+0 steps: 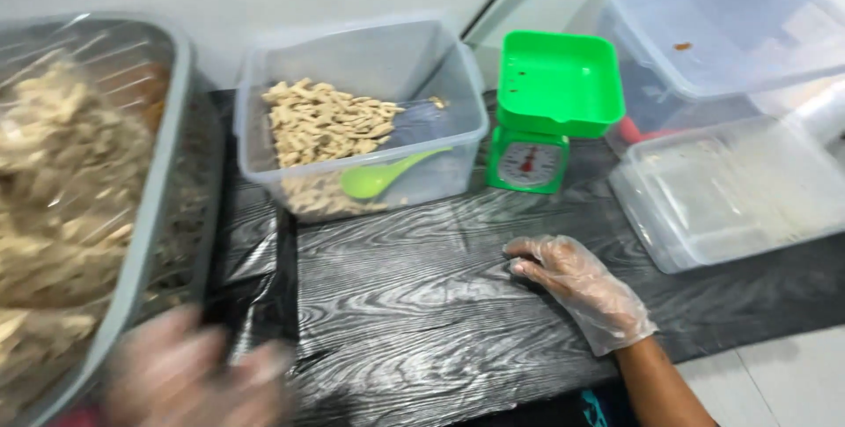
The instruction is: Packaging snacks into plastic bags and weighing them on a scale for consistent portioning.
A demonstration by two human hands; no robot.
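The blurred left hand [189,374] grips the near corner of the grey tub [154,189] at far left, finger state unclear. Heaped with light, brittle snack sticks [53,189], it looks bulky; hold its stiff rim. The gloved right hand [581,290] lies flat, fingers together, on the black table [422,304].

The right hand [581,290] wears a thin, clear, crinkled plastic glove ending at the wrist, forearm unsleeved.

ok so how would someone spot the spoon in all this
Start at the dark wood-grain table and find the clear plastic tub at its back, left of the green kitchen scale. Inside, beside the pile of pale beige snack pieces, lies the spoon. It is the only lime green thing in that tub.
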